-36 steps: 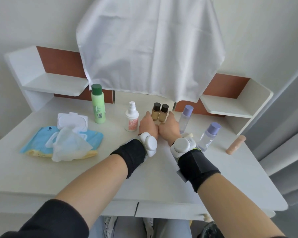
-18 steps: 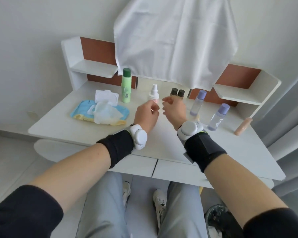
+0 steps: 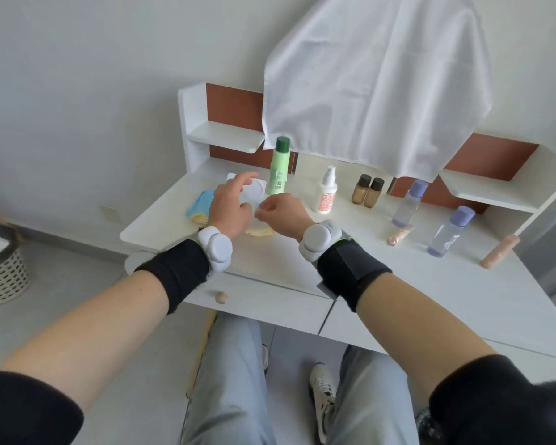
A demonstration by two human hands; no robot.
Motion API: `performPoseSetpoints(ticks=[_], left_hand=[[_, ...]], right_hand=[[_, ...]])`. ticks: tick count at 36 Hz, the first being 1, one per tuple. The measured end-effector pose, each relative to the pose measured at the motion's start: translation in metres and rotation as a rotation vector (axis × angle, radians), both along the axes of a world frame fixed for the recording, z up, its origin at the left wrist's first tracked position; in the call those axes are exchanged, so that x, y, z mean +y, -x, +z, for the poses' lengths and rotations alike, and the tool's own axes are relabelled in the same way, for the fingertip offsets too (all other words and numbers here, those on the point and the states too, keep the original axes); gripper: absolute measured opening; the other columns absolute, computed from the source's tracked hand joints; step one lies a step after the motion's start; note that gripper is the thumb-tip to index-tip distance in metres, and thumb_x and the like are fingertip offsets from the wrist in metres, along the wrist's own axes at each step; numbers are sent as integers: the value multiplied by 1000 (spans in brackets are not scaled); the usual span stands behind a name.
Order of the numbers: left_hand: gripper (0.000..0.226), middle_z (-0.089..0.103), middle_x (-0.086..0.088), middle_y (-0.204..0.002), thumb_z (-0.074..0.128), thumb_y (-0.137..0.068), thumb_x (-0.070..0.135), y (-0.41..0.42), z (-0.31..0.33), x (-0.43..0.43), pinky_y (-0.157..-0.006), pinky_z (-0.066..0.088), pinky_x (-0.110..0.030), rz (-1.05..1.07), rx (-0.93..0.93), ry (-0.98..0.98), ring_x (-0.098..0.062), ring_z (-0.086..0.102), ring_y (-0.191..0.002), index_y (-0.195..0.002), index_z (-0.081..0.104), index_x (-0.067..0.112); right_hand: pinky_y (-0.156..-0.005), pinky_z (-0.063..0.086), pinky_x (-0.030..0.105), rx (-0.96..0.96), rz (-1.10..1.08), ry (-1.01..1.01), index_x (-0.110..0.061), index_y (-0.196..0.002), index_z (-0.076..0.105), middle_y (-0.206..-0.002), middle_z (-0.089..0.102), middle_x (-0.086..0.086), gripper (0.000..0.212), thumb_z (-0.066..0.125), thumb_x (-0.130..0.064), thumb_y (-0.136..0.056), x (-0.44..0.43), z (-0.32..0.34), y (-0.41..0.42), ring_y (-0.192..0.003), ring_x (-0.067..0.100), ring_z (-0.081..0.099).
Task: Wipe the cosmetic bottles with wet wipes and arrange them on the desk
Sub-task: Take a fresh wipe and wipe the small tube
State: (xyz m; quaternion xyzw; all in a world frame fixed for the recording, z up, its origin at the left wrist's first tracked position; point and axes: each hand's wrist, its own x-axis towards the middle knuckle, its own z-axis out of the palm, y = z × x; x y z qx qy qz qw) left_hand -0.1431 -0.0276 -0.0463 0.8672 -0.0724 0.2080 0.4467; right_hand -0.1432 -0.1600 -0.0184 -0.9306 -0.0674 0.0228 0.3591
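The blue wet wipes pack lies at the desk's left end with its white lid flipped up. My left hand hovers over the pack, fingers spread. Beside it, my right hand pinches a pale wet wipe at the pack's opening; both hands hide most of the wipe. Along the back of the desk stand a green bottle, a white spray bottle and two small brown bottles. Two clear purple-capped bottles stand further right.
A beige tube and a smaller beige tube lie on the white desk at the right. A white cloth hangs over the back. Side shelves flank the desk. A woven basket stands on the floor at left.
The view has pulled back and swung left. Both hands left the desk's middle, separated, and moved left to the wipes pack, where the right hand's fingers closed at the wipe.
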Motion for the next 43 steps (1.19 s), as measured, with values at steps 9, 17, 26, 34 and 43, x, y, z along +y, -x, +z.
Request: performPoseSetpoints(ticks=[9, 17, 26, 34, 43], left_hand=[[43, 53, 3, -134, 59, -88, 11, -8, 42, 1, -98, 33, -25, -275, 229, 92, -15, 44, -124, -130, 55, 23], [29, 67, 4, -103, 68, -88, 30, -8, 82, -40, -83, 43, -20, -509, 302, 101, -10, 61, -96, -112, 65, 12], [32, 67, -1, -93, 67, -84, 41, -4, 76, -90, -83, 45, -30, -579, 335, 104, -13, 62, -87, -97, 70, 12], [21, 63, -8, -91, 66, -88, 29, -9, 77, -125, -86, 50, -41, -626, 419, 115, -20, 60, -86, -91, 69, 8], [15, 43, -1, -72, 58, -75, 30, -12, 85, -150, -62, 29, -26, -666, 413, 172, -15, 40, -72, -73, 54, 16]], right_hand=[[-80, 49, 37, 15, -26, -429, -13, -78, 58, -84, 58, 5, 16, 47, -17, -89, -20, 35, -4, -84, 25, 58], [-68, 39, 32, 35, -55, -645, -17, -75, 59, -83, 57, 5, 16, 49, -22, -87, -75, 61, 10, -83, 23, 52], [-60, 51, 27, 2, 0, -598, -16, -90, 60, -80, 65, -1, 10, 60, -23, -97, -138, 61, 32, -71, 16, 63], [-58, 44, 19, -18, -55, -610, -13, -89, 63, -77, 59, 0, 10, 62, -20, -96, -177, 54, 41, -61, 9, 57], [-64, 52, 26, 25, -146, -771, -7, -107, 64, -88, 66, 6, 15, 60, -16, -96, -203, 41, 41, -75, 16, 63]])
